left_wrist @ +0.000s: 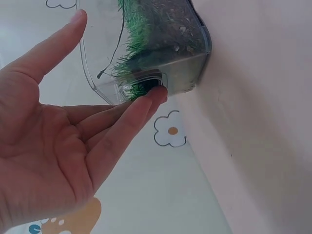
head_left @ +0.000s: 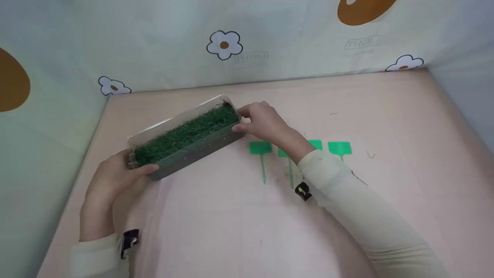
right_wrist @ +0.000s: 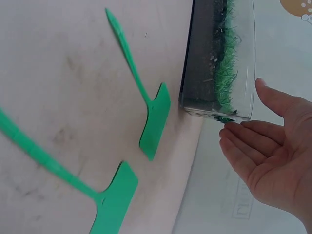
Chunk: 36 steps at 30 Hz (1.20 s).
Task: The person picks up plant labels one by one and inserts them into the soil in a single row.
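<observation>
A long clear plastic box [head_left: 200, 143] with green artificial grass [head_left: 187, 133] inside lies slantwise at the back left of the pink surface. At its left end my left hand [head_left: 110, 175] grips it, thumb along the near side. In the left wrist view, the fingertips of the left hand [left_wrist: 58, 141] reach an opening in the end wall. My right hand [head_left: 266, 121] holds the other end, its thumb on the near corner. The right wrist view has the right hand [right_wrist: 268, 151] with fingertips at the end wall and thumb by the rim.
Several green T-shaped plant labels [head_left: 261, 148] lie on the pink surface [head_left: 216, 224], partly under my right forearm [head_left: 347, 197]. A pale wall covering [head_left: 166, 50] with printed flowers rises behind and along the sides. Black straps [head_left: 303, 191] sit at both wrists.
</observation>
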### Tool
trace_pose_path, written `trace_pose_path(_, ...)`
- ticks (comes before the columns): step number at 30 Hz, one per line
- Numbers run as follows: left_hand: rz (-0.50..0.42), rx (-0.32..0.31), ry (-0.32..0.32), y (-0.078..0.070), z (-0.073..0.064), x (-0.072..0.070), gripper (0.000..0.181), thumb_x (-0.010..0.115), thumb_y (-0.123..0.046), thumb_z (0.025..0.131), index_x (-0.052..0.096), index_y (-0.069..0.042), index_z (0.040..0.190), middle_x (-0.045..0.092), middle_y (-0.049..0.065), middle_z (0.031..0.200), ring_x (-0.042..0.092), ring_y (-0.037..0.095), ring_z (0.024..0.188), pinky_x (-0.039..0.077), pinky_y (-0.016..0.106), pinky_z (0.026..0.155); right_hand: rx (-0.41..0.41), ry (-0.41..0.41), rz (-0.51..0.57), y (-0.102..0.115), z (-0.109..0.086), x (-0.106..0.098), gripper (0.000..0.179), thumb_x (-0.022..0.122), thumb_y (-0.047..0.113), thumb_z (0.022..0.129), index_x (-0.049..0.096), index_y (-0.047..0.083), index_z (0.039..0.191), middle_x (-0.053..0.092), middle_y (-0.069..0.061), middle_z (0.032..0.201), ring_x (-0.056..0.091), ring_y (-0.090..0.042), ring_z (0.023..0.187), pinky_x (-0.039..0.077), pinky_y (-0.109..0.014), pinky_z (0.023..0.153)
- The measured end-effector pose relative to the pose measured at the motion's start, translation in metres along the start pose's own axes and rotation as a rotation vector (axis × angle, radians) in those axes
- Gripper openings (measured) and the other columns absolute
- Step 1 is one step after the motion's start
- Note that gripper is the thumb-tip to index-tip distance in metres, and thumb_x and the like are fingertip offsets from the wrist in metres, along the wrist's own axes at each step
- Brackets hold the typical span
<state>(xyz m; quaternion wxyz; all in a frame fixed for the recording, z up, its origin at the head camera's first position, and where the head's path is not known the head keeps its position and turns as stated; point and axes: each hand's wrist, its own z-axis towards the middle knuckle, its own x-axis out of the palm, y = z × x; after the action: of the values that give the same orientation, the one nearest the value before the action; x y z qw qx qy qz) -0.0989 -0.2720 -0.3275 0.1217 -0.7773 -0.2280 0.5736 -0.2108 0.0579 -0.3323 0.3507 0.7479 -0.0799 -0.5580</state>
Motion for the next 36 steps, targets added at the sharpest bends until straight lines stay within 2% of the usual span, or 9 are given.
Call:
trace_pose_path(6, -0.030, 0.020, 0.018, -0.016, 0.012, 0.002, 0.095, 0.068, -0.050, 0.091, 0.027, 0.012, 0.151, 0.035, 0.039, 0.150, 0.038, 0.054, 0.137, 0.040, 0.067, 0.108, 0.038, -0.044, 0.046, -0.016, -0.003, -0.009, 0.052, 0.071, 0.029, 0.094, 0.058, 0.009, 0.140, 0.061, -0.010, 0.141, 0.057, -0.026, 0.131, 0.050, -0.041, 0.109)
trace_pose_path(13, -0.064, 0.037, 0.021, -0.034, 0.029, 0.007, 0.091, 0.068, -0.044, 0.092, 0.026, 0.011, 0.152, 0.035, 0.036, 0.152, 0.039, 0.052, 0.138, 0.039, 0.063, 0.112, 0.096, -0.080, 0.138, -0.034, -0.008, -0.020, 0.052, 0.073, 0.025, 0.092, 0.059, 0.005, 0.138, 0.062, -0.012, 0.139, 0.059, -0.024, 0.129, 0.050, -0.038, 0.110)
trace_pose_path(21, -0.149, 0.045, 0.021, -0.063, 0.050, 0.015, 0.086, 0.069, -0.038, 0.093, 0.026, 0.005, 0.154, 0.038, 0.030, 0.154, 0.041, 0.046, 0.141, 0.039, 0.058, 0.115, 0.161, -0.144, 0.191, -0.056, -0.016, -0.038, 0.050, 0.071, 0.025, 0.094, 0.059, 0.003, 0.137, 0.063, -0.015, 0.136, 0.061, -0.025, 0.126, 0.052, -0.040, 0.108)
trace_pose_path(31, -0.204, 0.054, 0.043, -0.095, 0.074, 0.022, 0.085, 0.070, -0.037, 0.093, 0.027, 0.000, 0.156, 0.039, 0.022, 0.156, 0.040, 0.038, 0.144, 0.036, 0.052, 0.119, 0.231, -0.220, 0.204, -0.081, -0.029, -0.056, 0.042, 0.065, 0.025, 0.098, 0.062, 0.002, 0.134, 0.065, -0.018, 0.133, 0.061, -0.030, 0.125, 0.051, -0.046, 0.106)
trace_pose_path(36, -0.217, 0.084, 0.037, -0.112, 0.085, 0.029, 0.082, 0.072, -0.035, 0.092, 0.031, -0.001, 0.155, 0.041, 0.019, 0.156, 0.042, 0.036, 0.143, 0.038, 0.050, 0.119, 0.253, -0.258, 0.201, -0.093, -0.038, -0.065, 0.041, 0.063, 0.025, 0.099, 0.062, 0.001, 0.133, 0.064, -0.021, 0.133, 0.061, -0.032, 0.125, 0.051, -0.048, 0.105)
